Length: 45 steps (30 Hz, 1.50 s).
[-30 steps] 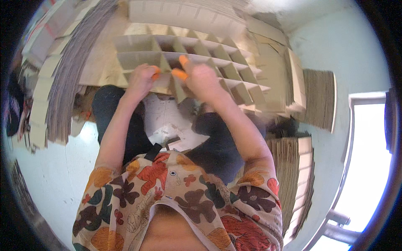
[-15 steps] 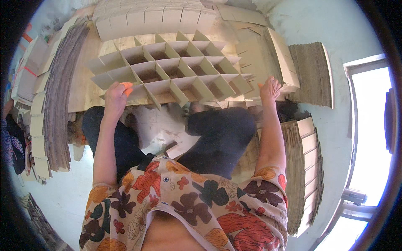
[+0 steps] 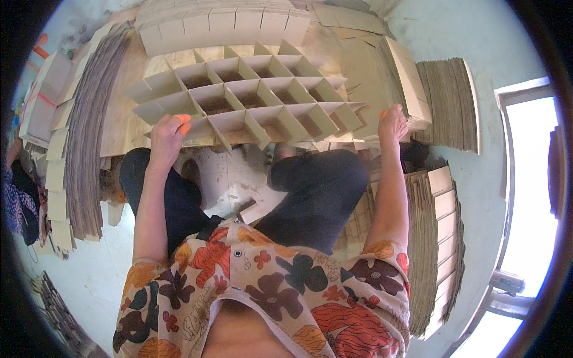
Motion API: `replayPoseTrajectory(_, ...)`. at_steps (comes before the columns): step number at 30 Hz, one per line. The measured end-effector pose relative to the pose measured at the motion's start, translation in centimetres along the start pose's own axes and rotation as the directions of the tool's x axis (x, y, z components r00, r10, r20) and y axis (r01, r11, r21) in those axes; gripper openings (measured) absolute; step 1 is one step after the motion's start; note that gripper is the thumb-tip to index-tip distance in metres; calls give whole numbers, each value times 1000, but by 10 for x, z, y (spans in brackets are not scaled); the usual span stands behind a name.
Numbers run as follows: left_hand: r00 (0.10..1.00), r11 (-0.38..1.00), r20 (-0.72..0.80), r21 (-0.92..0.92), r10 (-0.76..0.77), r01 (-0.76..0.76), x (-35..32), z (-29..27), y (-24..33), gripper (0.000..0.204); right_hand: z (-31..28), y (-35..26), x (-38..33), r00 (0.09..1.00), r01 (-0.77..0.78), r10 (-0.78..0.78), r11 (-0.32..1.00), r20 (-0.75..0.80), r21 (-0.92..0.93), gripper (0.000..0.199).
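Note:
A cardboard divider grid (image 3: 250, 98) with several open cells lies on a wooden board in front of me. My left hand (image 3: 168, 136), with orange fingertip covers, grips the grid's near left edge. Over at the right, my right hand (image 3: 392, 122) rests on a pile of flat cardboard strips (image 3: 412, 89) beside the grid; whether it holds a strip is unclear. My knees in dark trousers sit below the board.
Tall stacks of slotted cardboard strips stand at the left (image 3: 83, 155), at the right (image 3: 447, 101) and by my right leg (image 3: 433, 250). More folded strips (image 3: 221, 24) lie behind the grid. A bright window (image 3: 531, 197) is at the far right.
My right hand left the grid's middle and swung out right to the strip pile. My left hand stayed at the grid's left edge. The grid now lies spread open.

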<state>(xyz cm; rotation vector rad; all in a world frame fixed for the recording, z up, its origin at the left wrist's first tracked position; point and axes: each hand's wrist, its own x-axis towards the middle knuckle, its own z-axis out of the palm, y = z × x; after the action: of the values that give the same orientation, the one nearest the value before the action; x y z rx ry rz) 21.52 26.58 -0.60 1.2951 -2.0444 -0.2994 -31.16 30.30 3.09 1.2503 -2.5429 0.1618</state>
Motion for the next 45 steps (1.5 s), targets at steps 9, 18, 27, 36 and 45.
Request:
replayPoseTrajectory(9, 994, 981, -83, 183, 73, -57, -9, -22, -1, 34, -133, -111, -38, 864, 430, -203, 773, -460, 466, 32)
replayPoseTrajectory(18, 978, 967, -65, 147, -199, 206, -27, -52, -26, 32, -170, -245, -148, 693, 644, -639, 341, -333, 685, 36)
replayPoseTrajectory(27, 977, 963, -141, -238, -161, 125, -39, -16, -69, 9, -139, -303, -182, 568, 698, -740, 201, -361, 687, 29)
replayPoseTrajectory(36, 979, 993, -168, -57, -114, 106, -28, -36, -39, 4, -145, -311, -185, 564, 711, -765, 256, -313, 655, 20)
replayPoseTrajectory(45, 984, 997, -165, -17, -73, 71, -27, -29, -49, 11, -99, -320, -201, 464, 704, -826, 124, -320, 699, 13)
